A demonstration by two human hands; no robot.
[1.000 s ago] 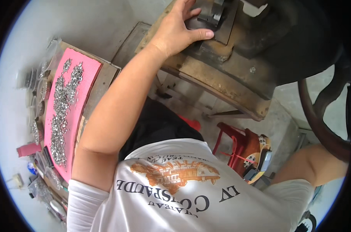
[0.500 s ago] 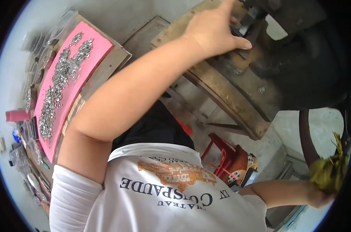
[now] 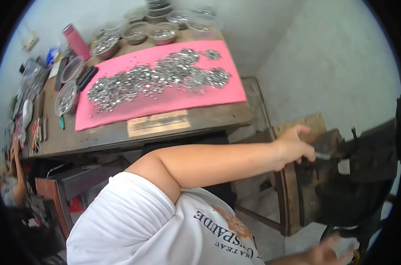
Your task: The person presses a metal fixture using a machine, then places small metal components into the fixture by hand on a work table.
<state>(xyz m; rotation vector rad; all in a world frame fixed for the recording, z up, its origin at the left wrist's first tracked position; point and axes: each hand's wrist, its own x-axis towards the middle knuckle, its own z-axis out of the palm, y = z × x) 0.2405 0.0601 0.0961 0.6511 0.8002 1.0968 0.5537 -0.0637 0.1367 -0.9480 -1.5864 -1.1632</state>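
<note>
My left hand (image 3: 294, 148) reaches out to the right, onto a black iron press (image 3: 359, 176). Its fingers pinch a small silvery metal piece (image 3: 323, 155) at the press's bed. The press stands on a worn wooden base (image 3: 292, 198). My right hand (image 3: 331, 252) shows blurred at the lower edge, below the press, and its grip is unclear. Behind my arm, a pink mat (image 3: 174, 105) carries a wide heap of small silvery metal pieces (image 3: 160, 77).
The mat lies on a wooden table (image 3: 121, 134). Several bowls of metal pieces (image 3: 105, 44) and a pink cylinder (image 3: 77, 40) stand along its far edge, with tools at its left end. Another person (image 3: 10, 181) sits at the far left. A grey wall rises on the right.
The view has swung, so the pink mat now lies across the top instead of the left. My left hand stays at the press. My right hand has shifted to the lower edge.
</note>
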